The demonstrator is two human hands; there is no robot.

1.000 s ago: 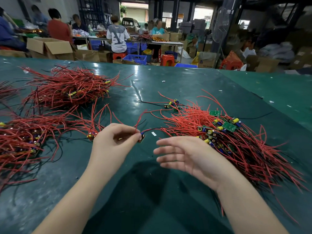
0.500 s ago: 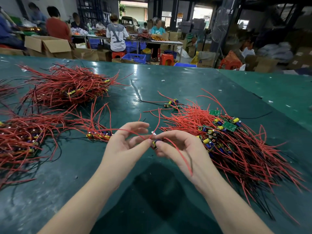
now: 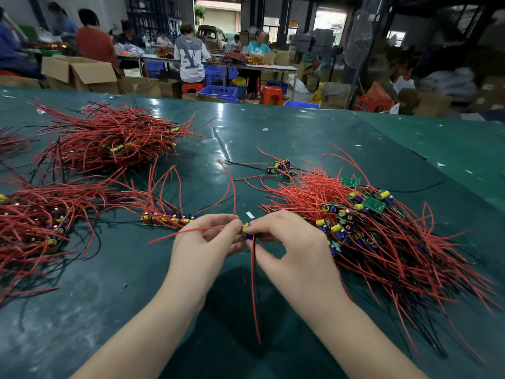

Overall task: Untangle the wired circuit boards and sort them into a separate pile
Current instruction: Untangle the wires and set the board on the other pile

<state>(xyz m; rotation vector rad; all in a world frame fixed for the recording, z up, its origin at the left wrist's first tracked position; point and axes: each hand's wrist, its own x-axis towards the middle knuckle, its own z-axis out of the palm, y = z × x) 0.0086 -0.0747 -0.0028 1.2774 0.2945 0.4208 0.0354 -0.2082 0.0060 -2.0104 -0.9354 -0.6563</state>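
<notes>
1. Left hand (image 3: 203, 242): fingers curled, pinching one small circuit board (image 3: 247, 231) from its left side, just above the green table (image 3: 273, 138).
2. Right hand (image 3: 295, 243): fingers curled, pinching the same board from its right; thumb sits below on the hanging wires.
3. Board position: directly btwn the two hands' fingertips, at centre, near the table's front half. Yellow and blue parts show in the gap.
4. Red wire (image 3: 188, 232) runs left from the board, across the left hand's fingers; another rises up and away from the hands.
5. Red and black wire pair (image 3: 254, 291) hangs down from the board, btwn both wrists, toward the person.
6. Tangled pile (image 3: 382, 231) of boards w/ red wires lies just beside the right hand, on its right.
7. Short row of boards (image 3: 166, 218) lies just left of the left hand, apart from it.
8. Two more red piles lie further left: one (image 3: 35, 222) near the table edge, one (image 3: 109, 140) farther back.
</notes>
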